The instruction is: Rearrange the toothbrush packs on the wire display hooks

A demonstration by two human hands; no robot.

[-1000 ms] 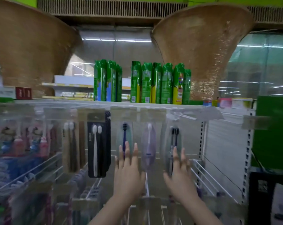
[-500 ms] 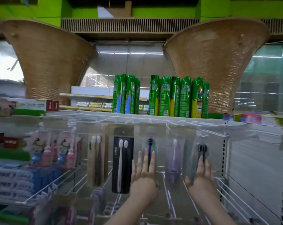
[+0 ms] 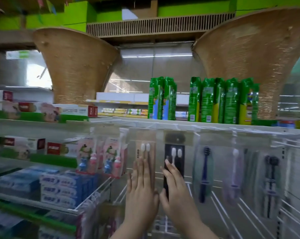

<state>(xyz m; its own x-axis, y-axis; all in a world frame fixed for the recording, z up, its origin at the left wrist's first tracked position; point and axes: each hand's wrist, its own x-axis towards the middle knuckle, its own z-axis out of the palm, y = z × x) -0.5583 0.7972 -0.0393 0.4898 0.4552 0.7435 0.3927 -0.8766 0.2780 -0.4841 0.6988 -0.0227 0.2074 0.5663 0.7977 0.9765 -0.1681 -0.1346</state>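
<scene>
A row of toothbrush packs hangs from white wire hooks under a shelf. From left: two pink children's packs [image 3: 113, 156], a tan twin pack [image 3: 142, 149], a black twin pack [image 3: 176, 156], a clear pack with a dark blue brush [image 3: 204, 169], a lilac brush pack [image 3: 234, 171] and a black brush pack [image 3: 270, 178]. My left hand [image 3: 141, 190] lies flat with straight fingers against the lower part of the tan pack. My right hand [image 3: 176, 192], fingers also straight, presses on the black pack.
Green bags [image 3: 214, 102] stand on the top shelf [image 3: 188, 124]. Toothpaste boxes [image 3: 59, 188] fill the shelves at left. More hooks [image 3: 290, 145] and wire rails [image 3: 249, 213] extend to the right and below. Two woven cone shapes [image 3: 76, 69] hang above.
Both hands have shifted left: from the blue and black brush packs to the tan and black twin packs. The view has also panned left and upward.
</scene>
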